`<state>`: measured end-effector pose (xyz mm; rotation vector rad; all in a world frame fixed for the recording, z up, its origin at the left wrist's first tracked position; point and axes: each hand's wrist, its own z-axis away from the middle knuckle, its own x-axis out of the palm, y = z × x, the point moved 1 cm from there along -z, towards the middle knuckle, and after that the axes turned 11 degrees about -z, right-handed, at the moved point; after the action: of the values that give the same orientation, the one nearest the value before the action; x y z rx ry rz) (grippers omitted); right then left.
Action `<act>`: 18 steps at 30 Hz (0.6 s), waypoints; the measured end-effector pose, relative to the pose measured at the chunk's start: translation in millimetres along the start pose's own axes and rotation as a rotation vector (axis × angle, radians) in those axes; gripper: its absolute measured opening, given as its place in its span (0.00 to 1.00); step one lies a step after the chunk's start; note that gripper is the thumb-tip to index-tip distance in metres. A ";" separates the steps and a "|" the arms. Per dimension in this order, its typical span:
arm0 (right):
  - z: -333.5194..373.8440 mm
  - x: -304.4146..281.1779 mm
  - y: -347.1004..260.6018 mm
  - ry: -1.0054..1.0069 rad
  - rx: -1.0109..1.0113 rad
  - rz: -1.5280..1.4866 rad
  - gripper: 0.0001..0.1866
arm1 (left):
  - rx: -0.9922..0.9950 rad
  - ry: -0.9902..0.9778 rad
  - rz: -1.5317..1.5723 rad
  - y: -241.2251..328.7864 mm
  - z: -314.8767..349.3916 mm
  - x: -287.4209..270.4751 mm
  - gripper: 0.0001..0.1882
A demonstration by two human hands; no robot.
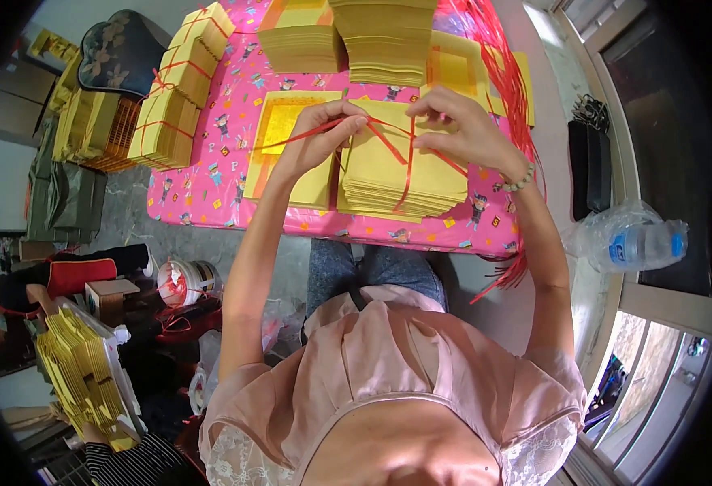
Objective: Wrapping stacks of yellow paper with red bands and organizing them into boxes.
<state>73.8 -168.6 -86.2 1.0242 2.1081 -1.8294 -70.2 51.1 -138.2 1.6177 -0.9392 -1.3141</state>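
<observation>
A stack of yellow paper sheets (409, 185) lies near the front edge of the table, with red plastic ribbon (409, 174) running across its top. My left hand (324, 142) is at the stack's left edge, thumb and fingers pinched on the ribbon, whose loose end trails off to the left. Over the stack's right side, my right hand (461, 130) has its fingers bent and pinches another stretch of the same ribbon. To the left, partly behind my left wrist, is a flatter pile of yellow sheets (311, 188) with an orange-gold square on top.
Taller yellow stacks (382, 49) stand at the back of the pink patterned table (210, 190). Tied bundles (166, 121) line its left edge. A red ribbon hank (510, 73) hangs over the right side. At lower left, other people handle yellow paper (81, 364); a white bucket (186, 282) stands nearby.
</observation>
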 end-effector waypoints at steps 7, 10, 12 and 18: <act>58.3 -22.1 4.8 -0.085 0.177 -0.029 0.12 | -0.007 0.093 0.083 0.4 2.0 11.8 0.09; 69.7 -25.8 13.0 -0.039 0.195 -0.053 0.10 | -0.003 0.109 0.056 -1.9 3.5 15.2 0.09; 67.5 -24.9 10.5 -0.006 0.190 -0.060 0.10 | 0.088 0.163 0.028 -1.9 6.5 17.3 0.09; 38.7 -16.7 -10.7 0.048 0.060 0.045 0.08 | 0.176 0.396 -0.209 -1.1 16.8 20.8 0.05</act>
<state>68.4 -211.0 -77.6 1.1314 2.0509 -1.8756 -83.1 30.0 -148.6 2.0634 -0.6707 -1.0078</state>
